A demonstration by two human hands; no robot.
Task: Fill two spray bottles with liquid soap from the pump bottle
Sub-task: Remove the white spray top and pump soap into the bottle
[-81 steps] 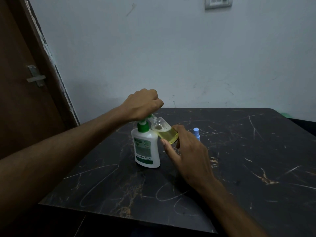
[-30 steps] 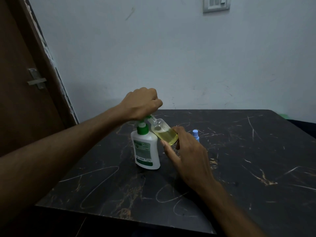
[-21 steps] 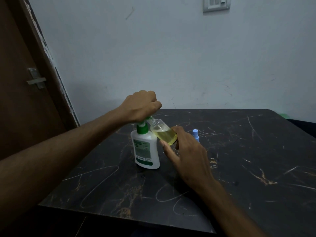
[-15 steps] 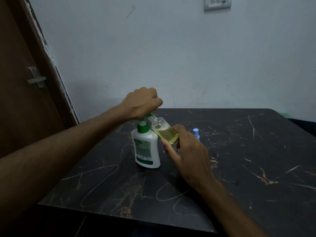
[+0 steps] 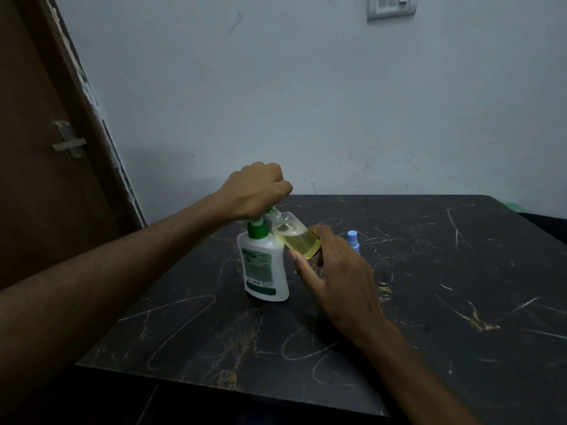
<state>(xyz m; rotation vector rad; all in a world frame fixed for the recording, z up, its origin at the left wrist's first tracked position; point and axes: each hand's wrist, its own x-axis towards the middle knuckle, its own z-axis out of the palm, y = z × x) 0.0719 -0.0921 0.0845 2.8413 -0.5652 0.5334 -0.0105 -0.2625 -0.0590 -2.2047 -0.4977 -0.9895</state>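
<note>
Left hand point(image 5: 256, 190) presses pump bottle point(image 5: 264, 265); right hand point(image 5: 334, 271) holds spray bottle point(image 5: 296, 236).

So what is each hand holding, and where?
The right hand holds the tilted clear bottle by its lower end. The left hand is curled over the green pump head of the white soap bottle.

Home room, wooden door point(image 5: 36, 167), wall switch point(image 5: 391, 6)

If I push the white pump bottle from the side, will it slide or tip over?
The white pump bottle stands upright and taller than its base is wide, so a high push would probably tip it. The left hand presses on its pump, which likely steadies it for now. How full it is cannot be seen, so its weight is uncertain.
</note>
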